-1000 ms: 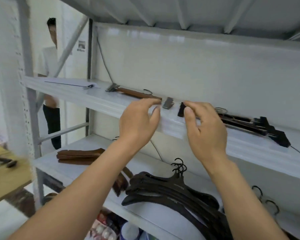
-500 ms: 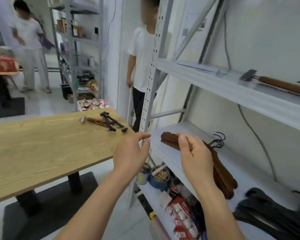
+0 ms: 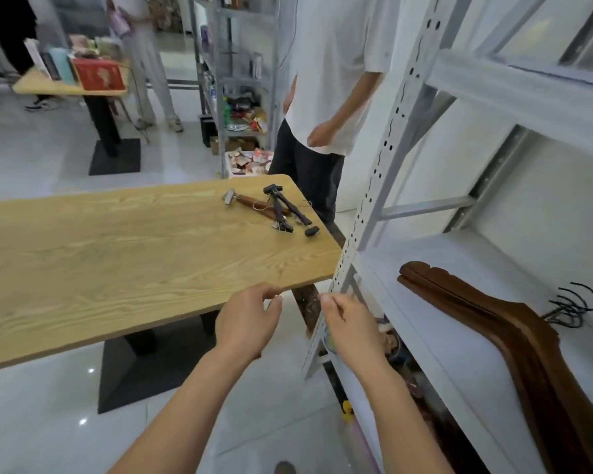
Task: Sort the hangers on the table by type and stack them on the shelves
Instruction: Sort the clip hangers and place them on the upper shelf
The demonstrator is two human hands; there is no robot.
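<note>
A small pile of clip hangers (image 3: 274,210), brown wood and black, lies near the far right corner of the wooden table (image 3: 117,254). A stack of brown wooden coat hangers (image 3: 514,333) with black hooks rests on the white shelf (image 3: 435,340) at the right. My left hand (image 3: 247,319) hovers just off the table's near edge, fingers loosely apart, holding nothing. My right hand (image 3: 350,326) is beside it, in front of the shelf's perforated upright (image 3: 367,200), fingers curled and empty.
A person in a white shirt and dark trousers (image 3: 322,107) stands between the table's far end and the shelving. Another table (image 3: 72,87) with boxes and a second shelf unit (image 3: 240,80) stand further back. Packets and jars fill the bottom shelf (image 3: 397,350).
My view swung left and down from the upper shelf to the table. Both hands came off the shelf edge and dropped low between table and rack, empty throughout.
</note>
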